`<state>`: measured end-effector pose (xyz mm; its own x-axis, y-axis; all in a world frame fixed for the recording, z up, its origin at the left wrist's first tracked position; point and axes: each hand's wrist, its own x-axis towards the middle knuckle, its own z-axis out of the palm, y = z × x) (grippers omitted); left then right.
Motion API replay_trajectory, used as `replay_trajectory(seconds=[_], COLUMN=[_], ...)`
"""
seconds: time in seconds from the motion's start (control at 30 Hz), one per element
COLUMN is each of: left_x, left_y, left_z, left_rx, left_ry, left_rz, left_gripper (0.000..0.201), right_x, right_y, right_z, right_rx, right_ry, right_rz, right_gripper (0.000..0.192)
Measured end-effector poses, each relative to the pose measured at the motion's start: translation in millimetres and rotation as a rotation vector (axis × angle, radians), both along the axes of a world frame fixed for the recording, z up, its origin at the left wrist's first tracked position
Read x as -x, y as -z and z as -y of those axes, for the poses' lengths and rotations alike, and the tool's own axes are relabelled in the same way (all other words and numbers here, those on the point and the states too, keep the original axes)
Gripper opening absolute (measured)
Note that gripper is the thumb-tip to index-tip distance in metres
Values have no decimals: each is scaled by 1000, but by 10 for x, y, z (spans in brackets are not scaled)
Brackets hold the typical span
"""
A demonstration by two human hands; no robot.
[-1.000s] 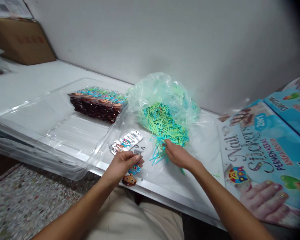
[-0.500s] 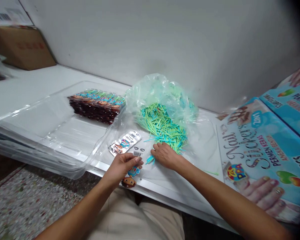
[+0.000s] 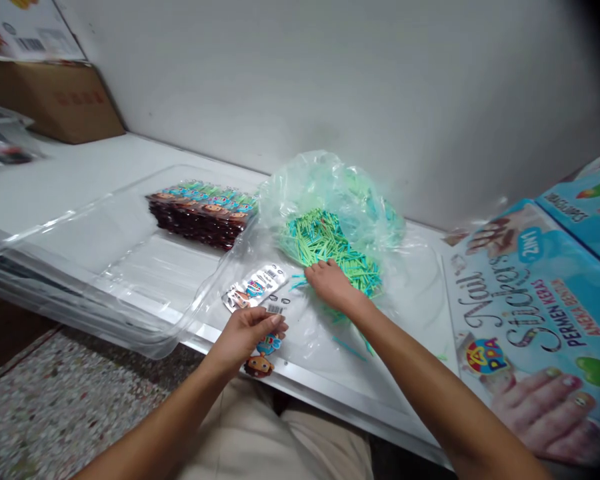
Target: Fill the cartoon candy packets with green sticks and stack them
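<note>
Between the thumb and fingers of my left hand [image 3: 247, 335] is a small printed sachet [image 3: 260, 365] with a cartoon head at its lower end. A second sachet [image 3: 253, 289] lies flat just beyond that hand. My right hand [image 3: 330, 283] rests at the near side of a heap of thin green and blue plastic sticks [image 3: 317, 233]. Its fingers are curled, and a few blue stick ends poke out beside the fingertips; the grip itself is mostly hidden. The heap spills from a clear plastic bag [image 3: 315, 170].
On the left, a clear plastic tray [image 3: 85, 220] contains a stack of sachets [image 3: 200, 213] and overhangs the white table's front edge. A printed blue box [image 3: 535, 320] stands at right. Behind the tray at far left sits a cardboard carton [image 3: 65, 100]. A grey wall closes the back.
My right hand has moved up and away from me, over the sticks' near edge. Loose blue sticks now show nearer the table's front. My left hand keeps the sachet in place.
</note>
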<state>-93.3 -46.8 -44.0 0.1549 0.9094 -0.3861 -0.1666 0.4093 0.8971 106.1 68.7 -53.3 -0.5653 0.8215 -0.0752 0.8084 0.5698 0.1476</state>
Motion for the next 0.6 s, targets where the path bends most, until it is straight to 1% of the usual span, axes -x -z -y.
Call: replay_trajectory(seconds=[0.1,0.17,0.27,0.3,0.37,0.4,0.43,0.47,0.5,0.53,0.57,0.6], left_x=[18,48,102,112,100,71,23,-45,-132,-237,-354,-478], left_y=[-8,-10,-5,-2,6,10,14,16,17,17,16,13], left_z=[-1,-11,-38,-52,-92,-119,-152,-191,-234,-279,-325,-369], left_rx=[4,-4,-24,-29,-47,-64,-90,-126,-169,-213,-255,-293], left_ry=[-16,-32,-64,-79,-134,-182,-242,-311,-380,-440,-489,-522], left_rz=[-3,-5,6,11,17,19,23,29,38,50,67,89], left_gripper=[34,34,32,32,32,33,32,32,32,32,32,32], right_x=[134,149,33,-29,-146,-186,-205,-200,-169,-113,-35,60], right_y=[123,150,77,30,-75,-126,-172,-212,-242,-264,-275,-274], right_z=[-68,-88,-108,-108,-77,-42,9,76,157,249,348,451], right_rx=[35,41,18,5,-29,-28,2,70,179,337,496,615], right_ry=[-6,20,112,156,245,297,348,395,436,447,441,438], right_rz=[-70,-148,-322,-390,-528,-687,-926,-1239,-1614,-1958,-2185,-2332], right_gripper=[16,15,15,19,34,39,40,37,31,25,21,18])
